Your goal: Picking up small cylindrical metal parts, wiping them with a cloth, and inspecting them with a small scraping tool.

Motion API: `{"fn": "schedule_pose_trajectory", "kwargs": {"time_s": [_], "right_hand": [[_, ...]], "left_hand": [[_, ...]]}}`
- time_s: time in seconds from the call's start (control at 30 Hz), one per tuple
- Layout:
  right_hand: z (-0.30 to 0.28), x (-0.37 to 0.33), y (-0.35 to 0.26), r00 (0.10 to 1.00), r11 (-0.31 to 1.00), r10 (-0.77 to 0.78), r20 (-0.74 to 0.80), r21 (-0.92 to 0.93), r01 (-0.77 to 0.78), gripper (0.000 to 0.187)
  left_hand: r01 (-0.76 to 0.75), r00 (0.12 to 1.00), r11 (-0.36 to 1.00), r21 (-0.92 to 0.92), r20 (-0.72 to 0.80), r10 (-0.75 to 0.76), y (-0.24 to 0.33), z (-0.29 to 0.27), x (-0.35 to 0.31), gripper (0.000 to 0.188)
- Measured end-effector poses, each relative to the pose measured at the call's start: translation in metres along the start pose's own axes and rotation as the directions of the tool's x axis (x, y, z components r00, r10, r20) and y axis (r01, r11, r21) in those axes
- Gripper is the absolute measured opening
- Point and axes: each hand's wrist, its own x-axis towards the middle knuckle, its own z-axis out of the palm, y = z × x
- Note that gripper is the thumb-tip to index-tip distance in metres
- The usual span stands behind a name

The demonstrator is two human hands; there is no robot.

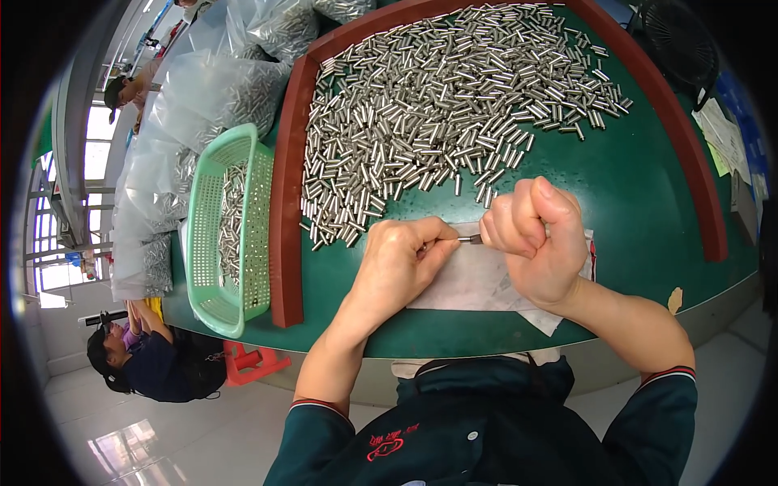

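Observation:
My left hand (393,263) is closed in a pinch at the middle of the near table edge. A thin metal piece (464,239) shows at its fingertips; its other end is hidden by the fingers. My right hand (539,243) makes a fist just to the right, thumb on top. From that fist a short dark tip (476,239) points left and meets the metal piece; what the fist wraps round is hidden. Below both hands lies a whitish cloth or sheet (470,283). Beyond them spreads a large heap of small shiny metal cylinders (438,105).
Red-brown rails (288,194) border the green table (648,194). Left of the rail stands a light green plastic basket (258,235) of cylinders, with clear bags (194,89) of them behind. A black fan (677,40) is far right. Another person (154,356) sits left, near a red stool (251,364).

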Motion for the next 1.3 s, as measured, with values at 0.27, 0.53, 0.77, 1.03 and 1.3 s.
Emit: {"fn": "schedule_pose_trajectory", "kwargs": {"time_s": [0.27, 0.53, 0.77, 1.03, 1.3], "right_hand": [[0.0001, 0.0008, 0.0003, 1.0, 1.0, 0.013, 0.0, 0.003, -0.013, 0.041], [0.0014, 0.0003, -0.0012, 1.0, 0.999, 0.03, -0.008, 0.026, -0.03, 0.04], [0.0012, -0.0007, -0.0017, 0.999, 0.999, 0.032, 0.001, 0.015, -0.032, 0.04], [0.0019, -0.0015, 0.0022, 1.0, 0.998, 0.026, 0.006, -0.048, -0.026, 0.041], [0.0043, -0.0012, 0.0015, 0.999, 0.996, 0.028, 0.02, -0.089, -0.026, 0.042]], "left_hand": [[-0.061, 0.997, 0.997, 0.054, -0.035, 0.063, 0.0012, 0.0024, -0.002, 0.005], [-0.036, 0.999, 0.999, 0.037, 0.0, 0.036, 0.0025, 0.0, -0.002, 0.004], [-0.026, 1.0, 0.999, 0.029, 0.005, 0.026, 0.003, 0.0013, -0.0026, 0.004], [-0.047, 0.999, 0.999, 0.027, 0.021, 0.046, 0.0031, 0.0007, -0.0001, 0.004], [0.007, 1.0, 0.998, -0.069, -0.03, -0.009, 0.0019, -0.0014, -0.0007, 0.005]]}}
